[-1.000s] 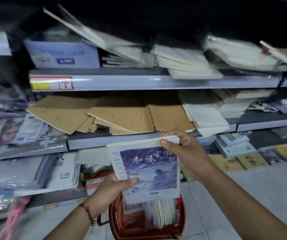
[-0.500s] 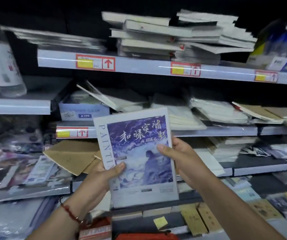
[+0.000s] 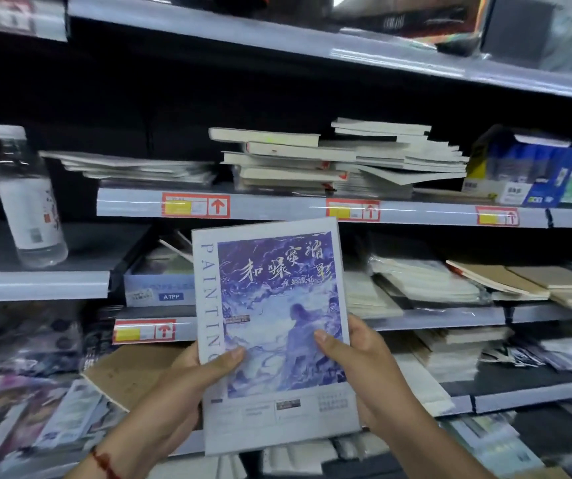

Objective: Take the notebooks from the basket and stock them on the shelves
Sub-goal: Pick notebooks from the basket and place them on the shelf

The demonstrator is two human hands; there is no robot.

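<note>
Raised higher than a moment ago, the notebook stands upright just below the shelf edge, left hand and right hand gripping its lower sides.

1. The notebook has a pale grey-white cover with a purple-blue painted panel, white brush lettering and grey "PAINTING" down its 9 o'clock edge.
2. A red cord circles the wrist at 7 o'clock.
3. Shelf labels are red-framed, with yellow patches and red arrows.
4. Tan kraft notebooks lie at 3 o'clock.
5. A blue and yellow box sits at 2 o'clock.
</note>
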